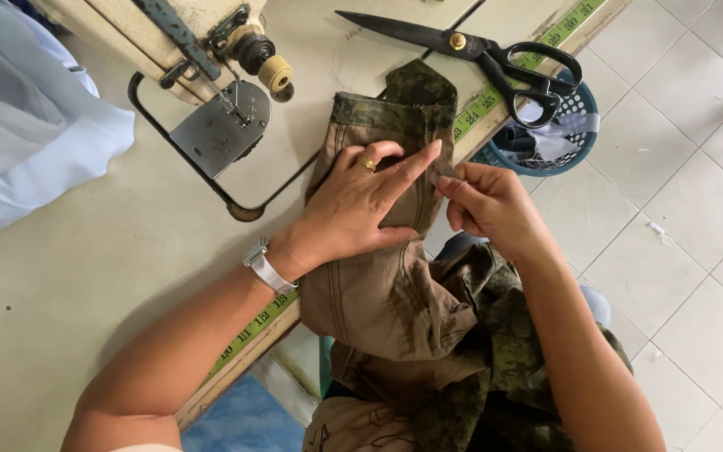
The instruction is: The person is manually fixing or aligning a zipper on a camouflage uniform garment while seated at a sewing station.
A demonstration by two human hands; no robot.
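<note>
Beige bench, sewing machine far left. Left hand flat, pinning camouflage garment; right hand pinches its edge shut. Keep fabric taut while picking.

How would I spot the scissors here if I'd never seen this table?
Start at the sewing machine on the pale table, then look right along the far edge. The scissors lie beyond the camouflage cloth: long dark blades, brass pivot, black loop handles overhanging a blue basket.

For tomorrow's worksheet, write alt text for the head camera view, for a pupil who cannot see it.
A person's left hand presses flat on a camouflage garment at a sewing table's edge, while the right hand pinches its side seam. A sewing machine, black scissors and a blue basket lie beyond.
</note>
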